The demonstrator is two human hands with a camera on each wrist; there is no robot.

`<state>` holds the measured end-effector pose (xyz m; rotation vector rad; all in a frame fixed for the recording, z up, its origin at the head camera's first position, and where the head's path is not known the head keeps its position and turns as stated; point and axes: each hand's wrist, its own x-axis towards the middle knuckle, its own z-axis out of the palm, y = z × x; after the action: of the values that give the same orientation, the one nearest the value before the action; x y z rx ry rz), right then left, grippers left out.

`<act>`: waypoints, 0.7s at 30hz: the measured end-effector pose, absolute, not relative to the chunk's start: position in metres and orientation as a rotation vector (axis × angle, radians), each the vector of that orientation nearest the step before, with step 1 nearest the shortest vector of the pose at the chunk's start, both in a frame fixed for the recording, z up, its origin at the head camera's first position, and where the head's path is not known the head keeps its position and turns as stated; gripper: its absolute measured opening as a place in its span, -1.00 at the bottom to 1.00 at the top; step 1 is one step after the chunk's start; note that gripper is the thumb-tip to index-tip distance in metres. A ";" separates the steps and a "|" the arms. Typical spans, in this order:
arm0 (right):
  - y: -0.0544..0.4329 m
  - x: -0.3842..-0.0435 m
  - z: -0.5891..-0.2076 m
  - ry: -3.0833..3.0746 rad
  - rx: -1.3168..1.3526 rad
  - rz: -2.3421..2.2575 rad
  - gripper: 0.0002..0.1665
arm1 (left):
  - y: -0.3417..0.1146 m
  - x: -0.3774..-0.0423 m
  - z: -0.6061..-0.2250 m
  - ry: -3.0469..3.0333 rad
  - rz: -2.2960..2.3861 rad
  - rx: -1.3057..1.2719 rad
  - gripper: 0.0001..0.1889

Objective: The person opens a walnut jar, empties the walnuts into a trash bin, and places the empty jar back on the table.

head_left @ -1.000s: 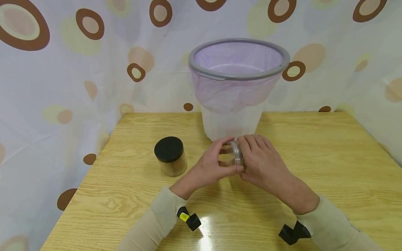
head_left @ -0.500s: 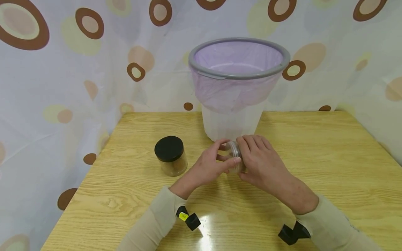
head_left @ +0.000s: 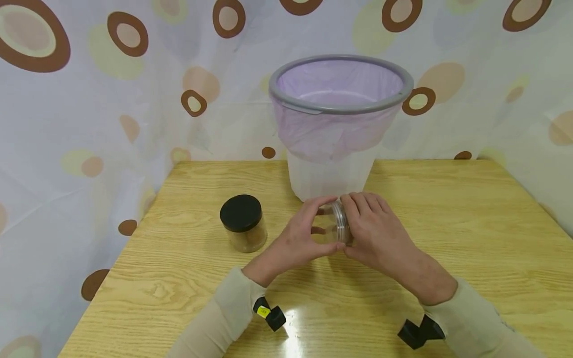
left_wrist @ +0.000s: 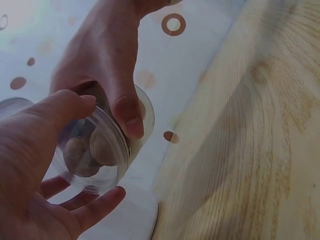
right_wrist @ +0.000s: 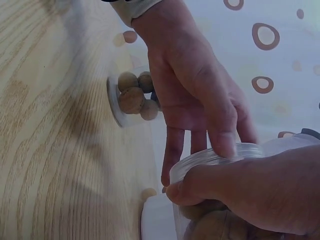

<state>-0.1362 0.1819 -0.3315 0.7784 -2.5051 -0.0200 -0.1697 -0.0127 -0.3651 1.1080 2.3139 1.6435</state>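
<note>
Both hands hold a clear plastic jar [head_left: 341,223] tipped on its side, just in front of a bin. My left hand [head_left: 297,238] curls its thumb and fingers round the jar's ridged, see-through end. From the other side, my right hand [head_left: 380,233] grips the jar's body and covers most of it in the head view. Round brown balls [right_wrist: 220,225] show inside it in the right wrist view. To the left stands a second jar [head_left: 247,237], upright, with a black lid [head_left: 241,213]; similar balls [right_wrist: 132,100] are in it.
A whitish bin [head_left: 331,174] with a grey rim and a purple liner stands behind the hands. The wooden table [head_left: 179,278] meets a patterned cloth [head_left: 147,89] at the back and sides.
My left thumb and fingers lifted and shifted round the jar's end, and the thumb now lies lower on it. The right hand, the black-lidded jar and the bin have stayed in place.
</note>
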 end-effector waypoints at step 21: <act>0.181 -0.133 -0.331 -2.540 0.807 -0.024 0.18 | -0.013 -0.168 -0.365 2.322 1.575 0.963 -0.04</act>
<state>-0.1334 0.1810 -0.3310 0.8065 -2.5401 -0.0236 -0.1680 -0.0135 -0.3652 0.9630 2.3217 1.5752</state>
